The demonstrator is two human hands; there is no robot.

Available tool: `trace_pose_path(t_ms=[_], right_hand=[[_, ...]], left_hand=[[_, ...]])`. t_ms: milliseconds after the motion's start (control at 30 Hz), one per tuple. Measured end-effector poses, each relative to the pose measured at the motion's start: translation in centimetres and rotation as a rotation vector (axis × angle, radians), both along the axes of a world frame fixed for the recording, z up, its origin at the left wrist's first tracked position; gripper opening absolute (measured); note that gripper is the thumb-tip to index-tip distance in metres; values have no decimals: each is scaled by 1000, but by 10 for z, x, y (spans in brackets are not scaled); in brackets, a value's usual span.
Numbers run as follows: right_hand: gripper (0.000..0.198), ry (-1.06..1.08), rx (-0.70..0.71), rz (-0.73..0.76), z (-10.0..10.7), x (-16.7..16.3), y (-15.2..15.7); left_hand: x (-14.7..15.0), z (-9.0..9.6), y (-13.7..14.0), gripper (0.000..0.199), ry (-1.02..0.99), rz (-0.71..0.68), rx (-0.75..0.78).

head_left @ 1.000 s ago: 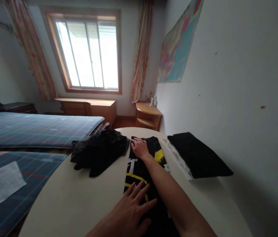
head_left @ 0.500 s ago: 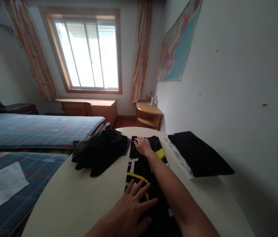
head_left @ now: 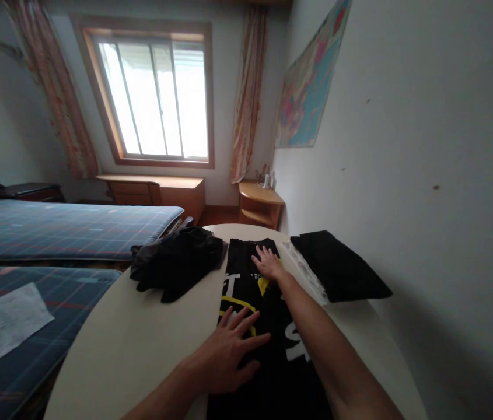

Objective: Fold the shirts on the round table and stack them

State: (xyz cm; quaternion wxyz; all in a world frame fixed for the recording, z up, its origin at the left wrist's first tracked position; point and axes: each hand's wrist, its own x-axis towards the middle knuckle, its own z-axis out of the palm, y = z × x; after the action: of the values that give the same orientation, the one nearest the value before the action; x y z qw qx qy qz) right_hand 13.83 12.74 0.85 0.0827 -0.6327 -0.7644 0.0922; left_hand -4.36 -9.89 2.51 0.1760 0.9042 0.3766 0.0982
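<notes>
A black T-shirt (head_left: pixel 246 280) with yellow and white print lies folded lengthwise into a long strip on the round cream table (head_left: pixel 141 350). My left hand (head_left: pixel 233 350) rests on its near-left part, fingers spread, by a yellow curved line. Farther up, near the strip's far right edge, my right hand (head_left: pixel 267 261) lies with fingers apart on the cloth. Neither hand grips the cloth. My right forearm covers part of the shirt's right side, where a large white letter shows.
Crumpled black clothing (head_left: pixel 180 259) sits on the table's left. At the right, a folded black cloth (head_left: pixel 338 265) lies over clear plastic wrap (head_left: pixel 305 271), near the wall. Left of the table stands a bed with a plaid mattress (head_left: pixel 75 227) and a paper sheet (head_left: pixel 5 326).
My right hand has slid rightward across the shirt, fingers spreading more. More of the shirt's right side shows, including the white letter. My left hand stays on the cloth; the view shifts slightly.
</notes>
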Motion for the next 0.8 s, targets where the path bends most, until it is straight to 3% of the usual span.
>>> trace_pose_path(t_ms=[200,333,433,600,800], right_hand=[[58,11,27,62,8,-7,-42],[67,-11,-88,98,0,-12,-81],[65,-43,-67,101,-7,-14,-96],[61,-56,-68,106,-7,-18,-90],[64,-70,-131,92,-5,-19,-59]], left_hand=[[0,2,0,65,5,5,-11],[0,0,1,65,14,-6,8],[1,-2,2,66,18,0,29],[-2,-7,6,64,13,54,93],[-10,-18,13,55,18,165,177]])
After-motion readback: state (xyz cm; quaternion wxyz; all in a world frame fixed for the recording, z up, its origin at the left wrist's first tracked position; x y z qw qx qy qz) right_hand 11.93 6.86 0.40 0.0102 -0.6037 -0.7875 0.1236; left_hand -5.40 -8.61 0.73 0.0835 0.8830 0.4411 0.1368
